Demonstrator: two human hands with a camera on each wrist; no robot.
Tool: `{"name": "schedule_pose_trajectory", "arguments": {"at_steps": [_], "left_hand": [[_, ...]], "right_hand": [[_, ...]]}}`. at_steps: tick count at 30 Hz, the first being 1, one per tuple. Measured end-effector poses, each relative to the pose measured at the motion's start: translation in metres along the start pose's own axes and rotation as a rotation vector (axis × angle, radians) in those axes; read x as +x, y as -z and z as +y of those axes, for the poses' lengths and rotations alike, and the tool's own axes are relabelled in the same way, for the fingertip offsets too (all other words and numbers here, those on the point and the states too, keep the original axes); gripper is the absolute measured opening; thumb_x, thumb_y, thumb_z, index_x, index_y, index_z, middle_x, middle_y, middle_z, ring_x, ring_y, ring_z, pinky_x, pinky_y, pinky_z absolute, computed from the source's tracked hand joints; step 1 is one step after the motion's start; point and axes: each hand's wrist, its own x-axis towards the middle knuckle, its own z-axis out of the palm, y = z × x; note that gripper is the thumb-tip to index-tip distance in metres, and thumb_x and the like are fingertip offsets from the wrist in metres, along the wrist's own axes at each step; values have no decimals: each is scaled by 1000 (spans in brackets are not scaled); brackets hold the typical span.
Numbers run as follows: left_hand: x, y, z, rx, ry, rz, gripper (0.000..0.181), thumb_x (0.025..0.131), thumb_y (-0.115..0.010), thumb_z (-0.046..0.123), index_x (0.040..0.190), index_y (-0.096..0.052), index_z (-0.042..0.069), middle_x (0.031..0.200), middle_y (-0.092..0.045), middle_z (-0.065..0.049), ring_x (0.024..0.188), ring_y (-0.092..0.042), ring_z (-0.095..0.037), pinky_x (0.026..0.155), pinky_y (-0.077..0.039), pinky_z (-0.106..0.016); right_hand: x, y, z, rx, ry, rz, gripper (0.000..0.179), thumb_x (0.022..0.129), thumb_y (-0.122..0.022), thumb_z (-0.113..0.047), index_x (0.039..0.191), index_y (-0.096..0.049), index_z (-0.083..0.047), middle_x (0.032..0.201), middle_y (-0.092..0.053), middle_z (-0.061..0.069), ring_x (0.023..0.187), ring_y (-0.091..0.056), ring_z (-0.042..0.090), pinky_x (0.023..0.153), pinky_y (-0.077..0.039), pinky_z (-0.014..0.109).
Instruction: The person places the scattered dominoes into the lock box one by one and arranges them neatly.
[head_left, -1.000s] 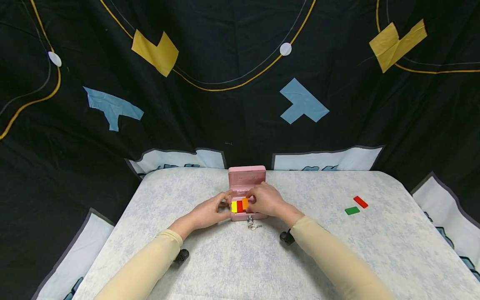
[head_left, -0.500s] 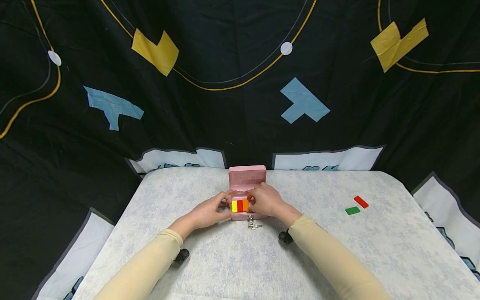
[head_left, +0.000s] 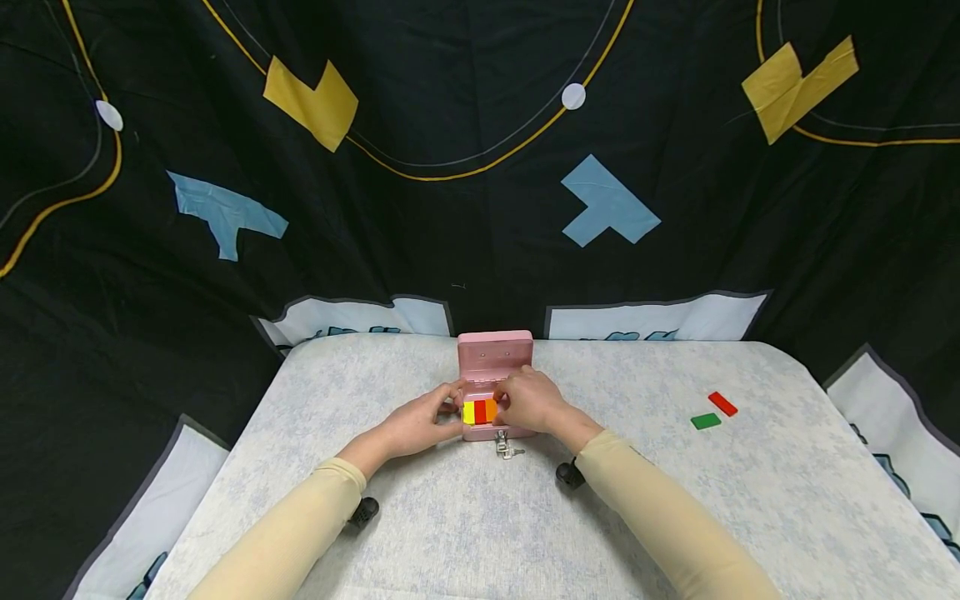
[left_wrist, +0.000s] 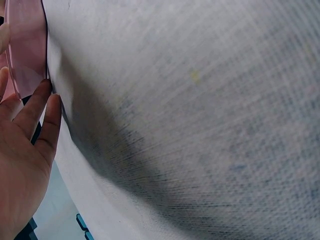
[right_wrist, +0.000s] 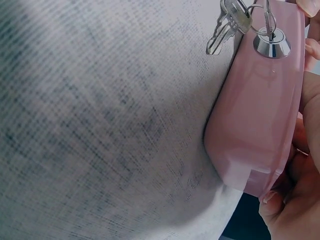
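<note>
A pink cash box point(head_left: 495, 357) stands with its lid raised in the head view. Inside, a yellow block point(head_left: 468, 412), a red block point(head_left: 480, 412) and an orange block point(head_left: 491, 409) lie side by side in a row. At the box's left end, my left hand point(head_left: 416, 423) holds the wall, thumb toward the front and index finger toward the back. The left wrist view has fingertips against the pink side. My right hand point(head_left: 536, 400) reaches over the right half and pinches the orange block, covering part of the interior. Keys point(right_wrist: 231, 25) hang from the front lock point(right_wrist: 272, 44).
On the pale, mottled tabletop point(head_left: 480, 517), a loose red block point(head_left: 722, 404) and a green block point(head_left: 705, 421) lie to the right. A black curtain point(head_left: 465, 250) hangs directly behind the table's far edge.
The orange block has come slightly down toward the front, now level with the red and yellow blocks. Both hands have stayed almost still.
</note>
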Motion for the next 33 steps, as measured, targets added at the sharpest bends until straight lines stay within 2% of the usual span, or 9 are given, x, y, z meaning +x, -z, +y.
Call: {"name": "schedule_pose_trajectory", "arguments": {"at_steps": [8, 17, 24, 33], "left_hand": [[0, 0, -1, 9, 6, 1, 40, 94, -73, 44, 119, -54, 18, 165, -32, 7, 130, -57, -21, 106, -45, -46], [0, 1, 1, -6, 12, -5, 40, 95, -73, 43, 120, -54, 19, 166, -30, 9, 130, -57, -19, 106, -45, -45], [-1, 0, 2, -8, 5, 0, 37, 95, -73, 38, 119, -54, 18, 166, -32, 5, 128, -59, -22, 106, -45, -47], [0, 0, 0, 6, 11, 1, 38, 95, -72, 41, 121, -54, 20, 166, -31, 8, 129, -58, -21, 105, -46, -47]], "right_hand": [[1, -2, 2, -4, -4, 1, 29, 81, -86, -36, 99, -77, -15, 70, -57, -9, 84, -47, 18, 78, -39, 34], [0, -3, 3, 40, -25, -5, 32, 82, -85, -35, 106, -79, -15, 78, -62, -11, 91, -49, 17, 86, -44, 36], [-1, -2, 4, 68, -26, -2, 36, 82, -85, -37, 110, -79, -15, 79, -64, -12, 87, -50, 16, 82, -43, 34], [-4, 2, 4, 102, -9, 20, 36, 85, -82, -36, 115, -78, -16, 74, -60, -13, 90, -49, 16, 79, -42, 34]]}}
